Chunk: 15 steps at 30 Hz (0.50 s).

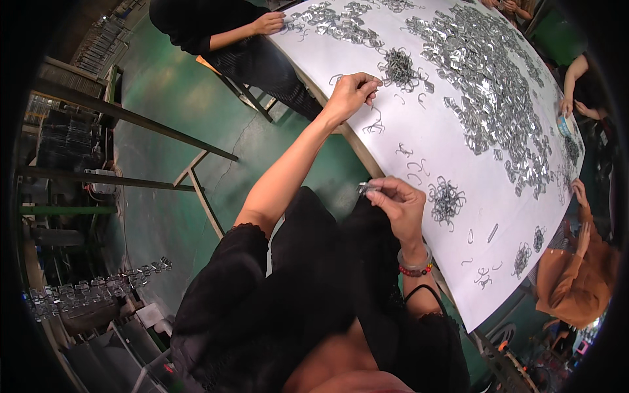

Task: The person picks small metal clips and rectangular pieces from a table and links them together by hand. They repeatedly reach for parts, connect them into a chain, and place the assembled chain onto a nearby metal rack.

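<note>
My left hand (350, 97) reaches over the table edge with thumb and fingers pinched together. Whatever they hold, if anything, is too small to make out. Just beyond its fingertips lies a tangled pile of curved wire hooks (400, 68). My right hand (401, 204) is closed by the near edge of the table, gripping a small shiny metal clip (367, 188) between thumb and fingers. To the right of that hand sits a second heap of wire hooks (446, 200). Several loose hooks (414, 167) are scattered on the white tabletop (458, 262) between the two heaps.
A large spread of flat metal clips (488, 92) covers the table's middle. Other people work around it: one hand (268, 23) at the far left, an orange-brown sleeve (570, 288) at right. A round container (564, 126) stands near the right edge. Metal frames (131, 118) stand at left.
</note>
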Each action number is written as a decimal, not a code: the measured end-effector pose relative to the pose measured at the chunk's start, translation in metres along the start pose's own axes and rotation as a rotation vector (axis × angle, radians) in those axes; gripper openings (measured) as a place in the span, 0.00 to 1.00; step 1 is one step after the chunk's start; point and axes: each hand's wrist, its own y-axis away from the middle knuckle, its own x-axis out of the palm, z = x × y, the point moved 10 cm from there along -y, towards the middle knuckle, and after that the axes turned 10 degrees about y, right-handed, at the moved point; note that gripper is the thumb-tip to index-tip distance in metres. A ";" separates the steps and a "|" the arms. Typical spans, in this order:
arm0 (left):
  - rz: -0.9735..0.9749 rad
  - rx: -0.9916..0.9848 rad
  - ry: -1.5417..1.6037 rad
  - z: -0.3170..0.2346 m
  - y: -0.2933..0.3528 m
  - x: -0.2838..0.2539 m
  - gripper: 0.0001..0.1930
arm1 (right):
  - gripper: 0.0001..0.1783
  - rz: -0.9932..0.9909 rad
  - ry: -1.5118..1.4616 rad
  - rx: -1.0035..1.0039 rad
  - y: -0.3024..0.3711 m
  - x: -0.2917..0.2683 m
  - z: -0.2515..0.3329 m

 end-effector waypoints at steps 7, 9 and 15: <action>0.114 -0.059 0.131 -0.075 0.138 0.021 0.08 | 0.13 -0.166 -0.132 -0.034 0.002 -0.005 0.006; 0.164 0.119 -0.089 -0.090 0.168 0.023 0.05 | 0.16 -0.171 -0.203 -0.040 0.002 -0.002 0.000; -0.052 0.421 -0.407 -0.110 0.194 0.024 0.03 | 0.11 -0.175 -0.058 -0.087 0.002 0.008 0.012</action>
